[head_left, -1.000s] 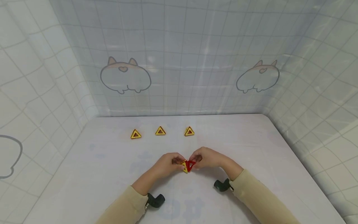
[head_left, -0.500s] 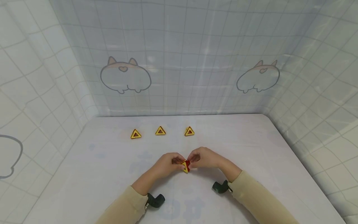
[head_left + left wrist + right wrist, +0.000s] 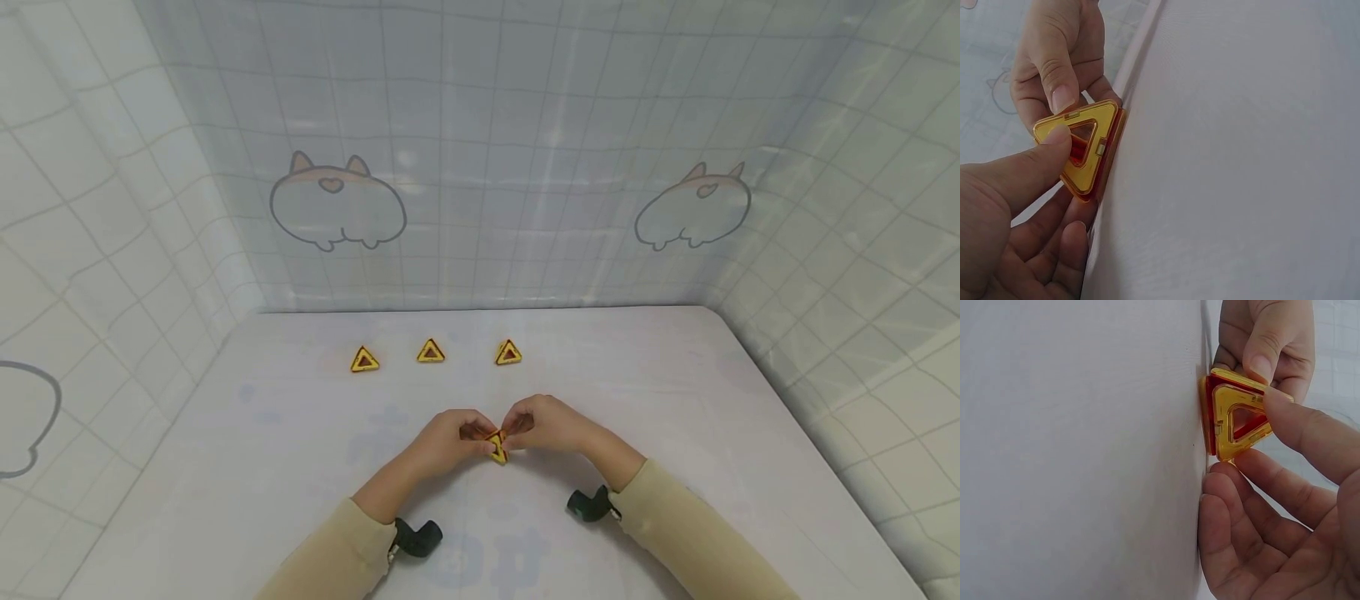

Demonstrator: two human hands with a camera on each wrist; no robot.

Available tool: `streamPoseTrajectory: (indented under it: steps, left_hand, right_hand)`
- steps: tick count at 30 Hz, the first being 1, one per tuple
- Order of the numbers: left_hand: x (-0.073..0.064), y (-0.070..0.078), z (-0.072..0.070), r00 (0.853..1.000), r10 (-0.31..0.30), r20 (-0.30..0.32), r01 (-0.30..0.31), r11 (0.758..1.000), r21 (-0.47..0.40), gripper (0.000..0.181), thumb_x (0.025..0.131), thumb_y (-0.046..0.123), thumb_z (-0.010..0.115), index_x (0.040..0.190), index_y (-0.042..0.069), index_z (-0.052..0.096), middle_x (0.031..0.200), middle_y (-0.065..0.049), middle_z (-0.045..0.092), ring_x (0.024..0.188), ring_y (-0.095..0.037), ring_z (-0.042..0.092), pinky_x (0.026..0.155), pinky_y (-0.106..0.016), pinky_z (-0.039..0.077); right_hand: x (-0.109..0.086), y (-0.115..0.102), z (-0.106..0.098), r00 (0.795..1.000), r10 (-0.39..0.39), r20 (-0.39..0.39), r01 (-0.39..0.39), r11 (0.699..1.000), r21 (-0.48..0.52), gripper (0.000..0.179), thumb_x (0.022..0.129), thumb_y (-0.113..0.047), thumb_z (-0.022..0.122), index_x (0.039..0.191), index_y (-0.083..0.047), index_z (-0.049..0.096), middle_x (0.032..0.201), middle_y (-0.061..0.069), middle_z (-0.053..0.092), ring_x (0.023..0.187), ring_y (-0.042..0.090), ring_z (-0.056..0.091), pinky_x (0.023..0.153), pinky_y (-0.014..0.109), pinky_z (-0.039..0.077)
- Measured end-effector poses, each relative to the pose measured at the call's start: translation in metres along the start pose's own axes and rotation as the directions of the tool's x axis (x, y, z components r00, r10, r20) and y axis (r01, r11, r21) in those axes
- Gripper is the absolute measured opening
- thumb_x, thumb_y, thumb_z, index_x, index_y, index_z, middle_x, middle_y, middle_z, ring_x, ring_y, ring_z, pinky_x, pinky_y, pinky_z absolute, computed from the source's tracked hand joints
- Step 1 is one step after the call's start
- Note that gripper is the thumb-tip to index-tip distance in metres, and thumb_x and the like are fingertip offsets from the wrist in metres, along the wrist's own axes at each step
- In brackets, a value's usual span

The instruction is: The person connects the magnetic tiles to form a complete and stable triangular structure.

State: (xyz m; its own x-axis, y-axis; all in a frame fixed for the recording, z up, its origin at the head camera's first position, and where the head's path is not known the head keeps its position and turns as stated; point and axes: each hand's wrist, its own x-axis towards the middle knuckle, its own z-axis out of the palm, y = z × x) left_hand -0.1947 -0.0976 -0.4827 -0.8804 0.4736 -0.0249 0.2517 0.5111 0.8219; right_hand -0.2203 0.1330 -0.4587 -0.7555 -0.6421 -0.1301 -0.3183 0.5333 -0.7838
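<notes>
Both hands meet at the middle of the table and hold a small stack of triangular magnetic tiles (image 3: pixel 498 451). My left hand (image 3: pixel 452 442) pinches it from the left, thumb on the front yellow tile (image 3: pixel 1083 179). From the other side my right hand (image 3: pixel 553 423) pinches the stack with thumb and fingers. A red layer (image 3: pixel 1209 412) shows along the edge, between yellow tiles in the right wrist view. The stack stands on edge, tilted, at the table surface. Fingers behind it are partly hidden.
Farther back lie three yellow triangular pieces with reddish centres: a left one (image 3: pixel 364 360), a middle one (image 3: pixel 431 352) and a right one (image 3: pixel 507 352). A white cloth covers the table (image 3: pixel 637 367). Grid-patterned curtains (image 3: pixel 517 183) stand behind and at both sides.
The right hand has moved left, bringing the red triangle from beside the yellow tile up against it. The red is now mostly covered in the head view. The left hand has stayed put.
</notes>
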Motion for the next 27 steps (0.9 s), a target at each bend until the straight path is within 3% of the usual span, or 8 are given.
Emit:
streamPoseTrajectory:
  steps: [10, 18, 27]
  left_hand:
    - [-0.001, 0.004, -0.003, 1.0, -0.027, 0.0, 0.027, 1.0, 0.005, 0.015, 0.089, 0.022, 0.077, 0.103, 0.017, 0.074, 0.091, 0.011, 0.069, 0.085, -0.008, 0.064, 0.079, -0.03, 0.052]
    - [-0.003, 0.004, -0.004, 0.999, -0.042, 0.002, 0.042, 0.999, -0.004, 0.02, 0.088, 0.025, 0.079, 0.102, 0.013, 0.073, 0.091, 0.007, 0.07, 0.083, -0.009, 0.064, 0.075, -0.032, 0.052]
    - [-0.007, 0.006, -0.008, 0.998, -0.06, -0.006, 0.06, 0.998, -0.004, 0.016, 0.089, 0.023, 0.078, 0.1, 0.012, 0.072, 0.091, 0.006, 0.07, 0.085, -0.009, 0.065, 0.077, -0.032, 0.053]
  right_hand:
    - [0.0, -0.002, -0.001, 1.0, 0.011, 0.001, -0.011, 1.0, -0.01, 0.018, 0.087, -0.02, 0.08, 0.1, -0.01, 0.073, 0.091, -0.005, 0.072, 0.083, 0.009, 0.068, 0.07, 0.027, 0.055]
    - [-0.002, -0.003, 0.003, 1.0, 0.015, -0.014, -0.014, 1.0, 0.027, 0.024, 0.085, -0.018, 0.081, 0.106, -0.012, 0.071, 0.104, -0.001, 0.068, 0.091, 0.013, 0.068, 0.073, 0.029, 0.056]
    - [-0.004, -0.013, 0.011, 0.996, -0.076, -0.051, 0.076, 0.997, 0.005, 0.019, 0.087, -0.009, 0.078, 0.105, -0.01, 0.07, 0.107, -0.002, 0.064, 0.102, 0.021, 0.064, 0.08, 0.025, 0.055]
